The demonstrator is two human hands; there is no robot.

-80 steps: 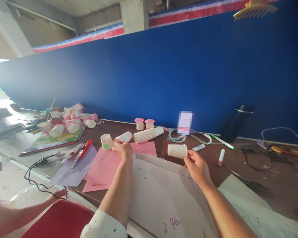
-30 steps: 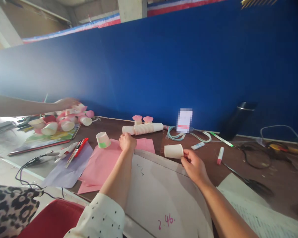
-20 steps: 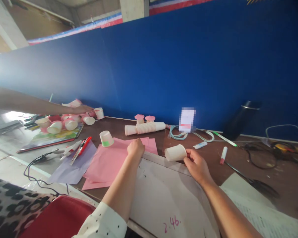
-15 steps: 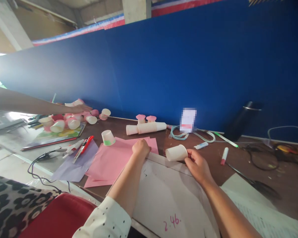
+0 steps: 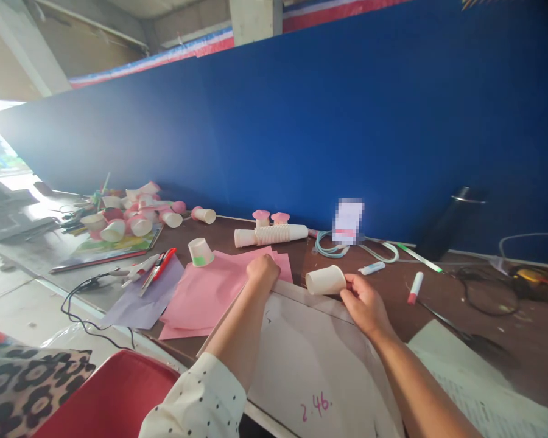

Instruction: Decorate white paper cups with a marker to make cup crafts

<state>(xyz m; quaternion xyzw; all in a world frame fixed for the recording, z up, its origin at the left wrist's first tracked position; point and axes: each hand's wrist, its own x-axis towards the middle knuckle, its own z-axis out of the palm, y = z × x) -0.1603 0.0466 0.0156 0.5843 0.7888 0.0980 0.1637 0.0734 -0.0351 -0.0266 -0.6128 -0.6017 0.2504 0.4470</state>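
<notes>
plain white paper cup (image 5: 325, 280) lies on its side at the far edge of the grey cardboard sheet (image 5: 310, 359), gripped at its base by the right hand (image 5: 366, 306). left hand (image 5: 263, 271) rests fisted on pink paper sheets (image 5: 205, 292), holding nothing visible. beyond lies a sideways stack of white paper cups (image 5: 271, 235).

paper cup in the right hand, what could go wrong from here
The right hand pinches the paper cup only at its base while it lies on its side at the edge of the cardboard sheet; a thin cup could crush or roll free toward the glue stick. The left hand rests on the pink paper, which could crease or slide. The stack of cups lies sideways nearby and might roll if bumped.
</notes>
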